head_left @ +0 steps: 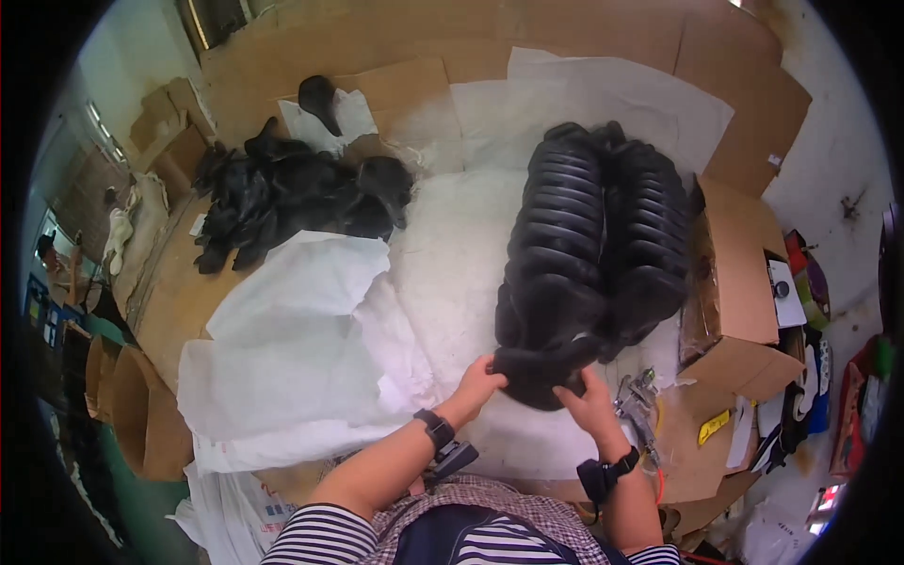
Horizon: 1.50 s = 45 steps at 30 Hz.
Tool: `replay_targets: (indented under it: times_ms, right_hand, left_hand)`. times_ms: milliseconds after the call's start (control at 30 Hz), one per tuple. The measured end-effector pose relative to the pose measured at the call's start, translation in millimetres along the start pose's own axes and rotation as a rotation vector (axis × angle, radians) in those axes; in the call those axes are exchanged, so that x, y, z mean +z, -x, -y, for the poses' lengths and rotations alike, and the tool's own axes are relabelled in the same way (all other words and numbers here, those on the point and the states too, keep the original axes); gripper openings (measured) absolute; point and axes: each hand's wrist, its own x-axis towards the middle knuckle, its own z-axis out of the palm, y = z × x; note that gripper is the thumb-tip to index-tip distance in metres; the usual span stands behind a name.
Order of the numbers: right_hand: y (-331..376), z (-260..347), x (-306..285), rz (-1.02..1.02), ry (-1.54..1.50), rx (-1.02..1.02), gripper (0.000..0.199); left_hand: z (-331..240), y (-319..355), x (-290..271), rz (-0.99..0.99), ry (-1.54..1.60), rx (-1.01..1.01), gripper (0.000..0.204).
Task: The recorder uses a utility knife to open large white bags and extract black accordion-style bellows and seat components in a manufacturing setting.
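Both my hands grip a black bicycle saddle (529, 379) at the near end of two stacked rows. My left hand (480, 381) is closed on its left edge. On the right side, my right hand (588, 400) pinches it with the thumb on top. Just beyond lies the left row of black saddles (556, 226), overlapping one another closely. Beside it runs the right row of saddles (652, 221). Whether the held saddle touches the row behind cannot be made out. A metal spray gun (640, 400) sits right of my right hand.
A loose heap of black saddles (292, 193) lies at the far left, with one saddle (320, 102) on white paper behind. White sheets (282, 348) cover the near left. An opened cardboard box (739, 273) stands right of the rows. A yellow-handled tool (715, 427) lies near the right edge.
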Motion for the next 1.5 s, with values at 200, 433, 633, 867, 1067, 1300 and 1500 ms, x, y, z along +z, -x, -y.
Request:
replay_targets:
  times_ms: [200, 433, 633, 867, 1067, 1300, 1500]
  right_hand:
    - [-48.7, -46.2, -11.6, -0.059, 0.272, -0.219, 0.031]
    - [-70.5, -75.5, -21.9, -0.107, 0.512, -0.24, 0.037]
    - [-45.9, -117.3, -19.6, -0.197, 0.461, -0.154, 0.046]
    - [4.1, -50.8, -13.5, -0.356, 0.462, -0.267, 0.031]
    - [20.4, -24.0, 35.2, 0.055, 0.2, -0.194, 0.021]
    - [-8.4, -71.3, 160.1, 0.393, -0.244, 0.413, 0.042]
    - [-28.5, -16.6, 221.0, 0.456, -0.383, 0.544, 0.053]
  left_hand:
    - [41.2, -48.3, 3.3, -0.046, -0.214, 0.031, 0.048]
    - [20.9, -20.5, 37.3, -0.268, -0.334, 0.161, 0.057]
    - [36.7, -15.6, -15.0, -0.383, -0.621, 0.104, 0.066]
    - [-16.7, 91.2, -127.0, -0.42, -0.54, 0.315, 0.031]
    - [4.2, 200.0, -191.8, -0.629, -1.262, 0.145, 0.055]
    - [61.7, 241.3, -173.4, -0.548, -1.319, -0.244, 0.021]
    - [74.1, 284.0, -178.7, -0.634, -1.204, 0.05, 0.016]
